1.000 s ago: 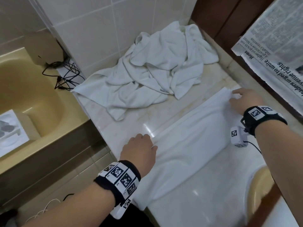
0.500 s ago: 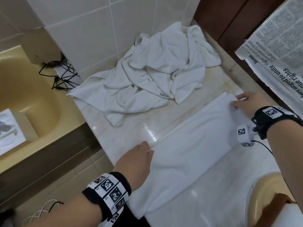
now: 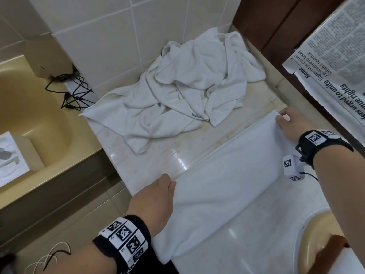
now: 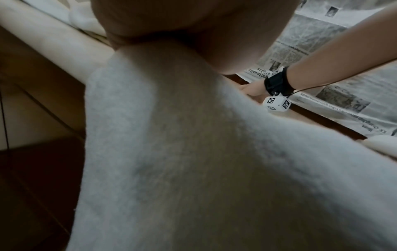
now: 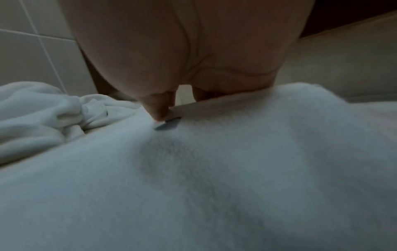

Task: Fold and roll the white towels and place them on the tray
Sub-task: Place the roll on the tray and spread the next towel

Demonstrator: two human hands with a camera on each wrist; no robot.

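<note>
Nearest the person, the folded white towel (image 3: pixel 223 196) lies as a long band across the marble countertop (image 3: pixel 158 155), its near end drooping a little over the counter's front edge. The left hand (image 3: pixel 154 198) sits at the band's near left corner; its fingertips curl out of sight at the hem, so whether it pinches the cloth or merely presses on it cannot be told. At the far end, the right hand (image 3: pixel 292 125) has the other corner, and the right wrist view shows thumb and fingertips (image 5: pixel 160 110) nipping the hemmed edge beside a small grey label (image 5: pixel 168 126).

The towel looks like soft terry: light, limp, with no stiffness of its own, so it will probably sag wherever it is unsupported and slide easily on the glossy stone. The firmer hems and corners seem the best places to take hold, with both ends kept taut so the layers stay aligned for rolling.

Farther back, a heap of crumpled white towels (image 3: pixel 187 91) rests against the tiled wall (image 3: pixel 118 36), apart from the folded one. No tray is visible. Newspaper (image 3: pixel 331 62) hangs at the right, and a beige bathtub (image 3: pixel 29 107) lies to the left.
</note>
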